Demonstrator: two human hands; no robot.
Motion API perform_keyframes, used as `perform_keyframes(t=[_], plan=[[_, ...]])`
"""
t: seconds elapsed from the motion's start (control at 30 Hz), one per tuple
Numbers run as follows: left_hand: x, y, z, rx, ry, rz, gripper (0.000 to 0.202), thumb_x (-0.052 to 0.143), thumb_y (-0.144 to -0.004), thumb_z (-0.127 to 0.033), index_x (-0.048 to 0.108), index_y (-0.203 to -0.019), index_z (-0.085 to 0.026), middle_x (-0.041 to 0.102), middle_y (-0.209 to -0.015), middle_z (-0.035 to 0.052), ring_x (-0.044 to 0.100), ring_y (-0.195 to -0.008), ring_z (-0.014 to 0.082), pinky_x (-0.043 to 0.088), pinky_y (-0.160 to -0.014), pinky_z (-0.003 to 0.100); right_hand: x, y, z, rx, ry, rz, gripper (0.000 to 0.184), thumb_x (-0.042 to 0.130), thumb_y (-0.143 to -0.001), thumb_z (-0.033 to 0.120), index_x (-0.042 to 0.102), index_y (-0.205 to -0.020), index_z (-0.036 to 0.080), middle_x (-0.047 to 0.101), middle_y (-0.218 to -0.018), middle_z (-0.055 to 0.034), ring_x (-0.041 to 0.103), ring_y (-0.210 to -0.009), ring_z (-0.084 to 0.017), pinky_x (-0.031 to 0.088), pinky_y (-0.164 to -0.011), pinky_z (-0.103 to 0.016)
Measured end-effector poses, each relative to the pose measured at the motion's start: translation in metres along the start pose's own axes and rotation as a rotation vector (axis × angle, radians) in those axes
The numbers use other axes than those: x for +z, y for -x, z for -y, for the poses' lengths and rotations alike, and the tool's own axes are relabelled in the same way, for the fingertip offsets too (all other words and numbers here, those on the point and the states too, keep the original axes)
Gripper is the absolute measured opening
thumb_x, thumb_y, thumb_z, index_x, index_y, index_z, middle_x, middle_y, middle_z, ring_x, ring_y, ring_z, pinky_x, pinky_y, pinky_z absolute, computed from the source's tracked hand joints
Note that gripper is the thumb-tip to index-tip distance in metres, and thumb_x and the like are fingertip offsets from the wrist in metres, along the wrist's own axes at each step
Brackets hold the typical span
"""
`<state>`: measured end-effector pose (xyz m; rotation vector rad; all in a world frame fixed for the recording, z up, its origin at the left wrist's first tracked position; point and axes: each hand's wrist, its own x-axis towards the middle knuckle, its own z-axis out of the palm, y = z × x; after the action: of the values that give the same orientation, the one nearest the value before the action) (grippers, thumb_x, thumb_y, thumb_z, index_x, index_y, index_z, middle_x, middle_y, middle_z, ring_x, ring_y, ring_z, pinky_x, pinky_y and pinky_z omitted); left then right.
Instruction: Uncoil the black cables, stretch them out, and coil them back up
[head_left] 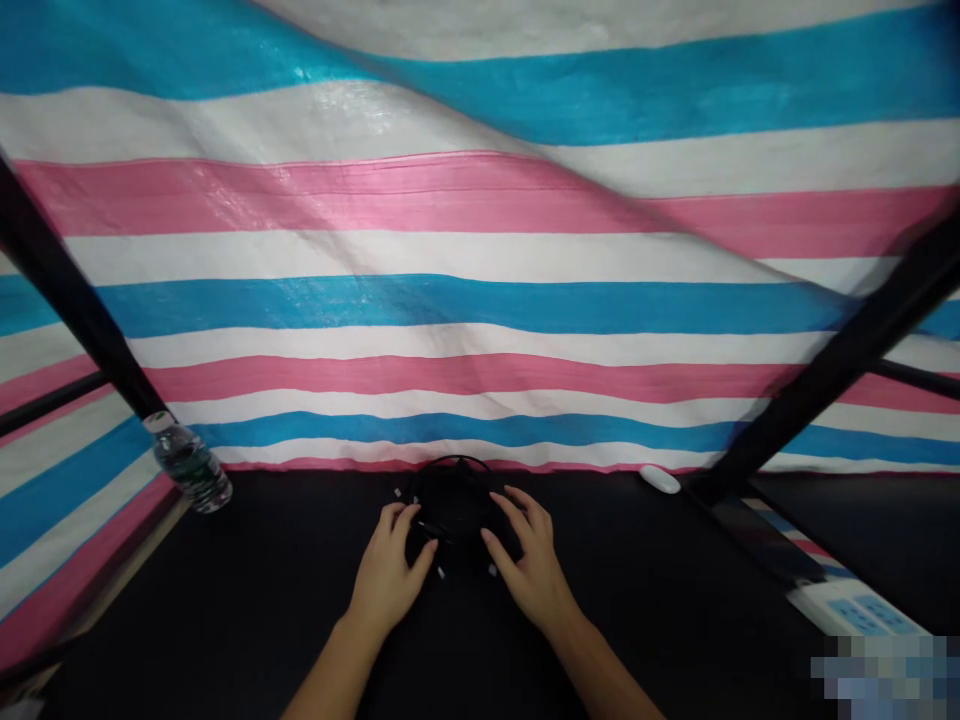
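Note:
A round black object with a thin looped band on top lies on the black tabletop, its exact kind hard to tell against the dark surface. Several small white tips stick out around its edge. My left hand grips its left side, with the fingers curled over the rim. My right hand lies over its right side, fingers spread and pressing on it.
A clear plastic water bottle stands at the far left table edge, and a white oval object lies at the back right. Black frame bars cross a striped blue, white and pink tarp. A blue-and-white panel sits at lower right.

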<state>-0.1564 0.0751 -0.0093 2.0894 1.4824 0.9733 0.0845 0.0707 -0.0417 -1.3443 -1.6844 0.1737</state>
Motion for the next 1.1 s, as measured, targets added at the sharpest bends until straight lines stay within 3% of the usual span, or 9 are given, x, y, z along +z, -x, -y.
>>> perform_keyframes(t=[0.13, 0.27, 0.53, 0.63, 0.8, 0.93, 1.1], plan=[[0.001, 0.001, 0.0, 0.026, 0.017, 0.012, 0.039, 0.058, -0.094, -0.035, 0.056, -0.132, -0.025, 0.055, -0.132, 0.0104, 0.065, -0.113, 0.0258, 0.055, -0.1, 0.044, -0.001, 0.0, 0.011, -0.048, 0.062, 0.155, 0.029, 0.061, -0.094, 0.041, 0.069, -0.12, 0.029, 0.051, -0.146, -0.0085, 0.037, -0.141, -0.035, 0.038, -0.114, -0.058], [0.004, 0.0, 0.001, 0.045, 0.044, 0.031, 0.04, 0.058, -0.093, -0.03, 0.056, -0.132, -0.027, 0.057, -0.129, 0.0096, 0.067, -0.105, 0.0236, 0.057, -0.095, 0.042, 0.003, -0.003, 0.015, -0.032, 0.077, 0.285, 0.022, 0.059, -0.096, 0.038, 0.074, -0.111, 0.03, 0.066, -0.129, -0.0062, 0.04, -0.138, -0.034, 0.035, -0.114, -0.059], [0.011, -0.002, 0.004, 0.046, 0.073, 0.029, 0.046, 0.061, -0.091, -0.028, 0.053, -0.136, -0.026, 0.058, -0.13, 0.0105, 0.065, -0.11, 0.0264, 0.055, -0.098, 0.047, 0.009, -0.012, 0.017, -0.081, -0.004, 0.271, 0.017, 0.057, -0.097, 0.038, 0.073, -0.1, 0.03, 0.071, -0.103, -0.0058, 0.057, -0.114, -0.031, 0.041, -0.104, -0.058], [0.011, -0.002, 0.004, 0.03, 0.091, 0.034, 0.049, 0.061, -0.09, -0.027, 0.05, -0.137, -0.027, 0.056, -0.131, 0.0101, 0.065, -0.108, 0.025, 0.055, -0.097, 0.046, 0.009, -0.013, 0.019, -0.085, -0.049, 0.231, 0.018, 0.054, -0.098, 0.037, 0.07, -0.098, 0.028, 0.07, -0.1, -0.0064, 0.06, -0.108, -0.029, 0.043, -0.103, -0.056], [0.01, -0.002, 0.001, 0.001, 0.101, 0.033, 0.054, 0.062, -0.089, -0.026, 0.046, -0.141, -0.024, 0.056, -0.13, 0.0106, 0.064, -0.105, 0.024, 0.055, -0.097, 0.045, 0.009, -0.013, 0.013, -0.023, -0.156, 0.093, 0.02, 0.05, -0.1, 0.039, 0.066, -0.098, 0.026, 0.069, -0.098, -0.0064, 0.062, -0.103, -0.027, 0.035, -0.112, -0.057], [0.008, -0.002, -0.001, 0.006, 0.082, 0.05, 0.044, 0.06, -0.09, -0.028, 0.053, -0.133, -0.024, 0.055, -0.13, 0.0102, 0.065, -0.105, 0.0239, 0.055, -0.096, 0.044, 0.011, -0.009, 0.006, 0.152, -0.263, -0.081, 0.033, 0.048, -0.099, 0.051, 0.063, -0.106, 0.023, 0.067, -0.102, -0.0107, 0.061, -0.102, -0.029, 0.047, -0.097, -0.052], [0.009, -0.002, 0.0, 0.02, 0.057, 0.061, 0.037, 0.059, -0.091, -0.029, 0.057, -0.128, -0.024, 0.055, -0.13, 0.0103, 0.065, -0.106, 0.0248, 0.054, -0.097, 0.044, 0.011, -0.007, 0.005, 0.373, -0.474, -0.265, 0.039, 0.047, -0.099, 0.058, 0.059, -0.107, 0.022, 0.065, -0.09, -0.0047, 0.063, -0.084, -0.022, 0.052, -0.076, -0.037]])
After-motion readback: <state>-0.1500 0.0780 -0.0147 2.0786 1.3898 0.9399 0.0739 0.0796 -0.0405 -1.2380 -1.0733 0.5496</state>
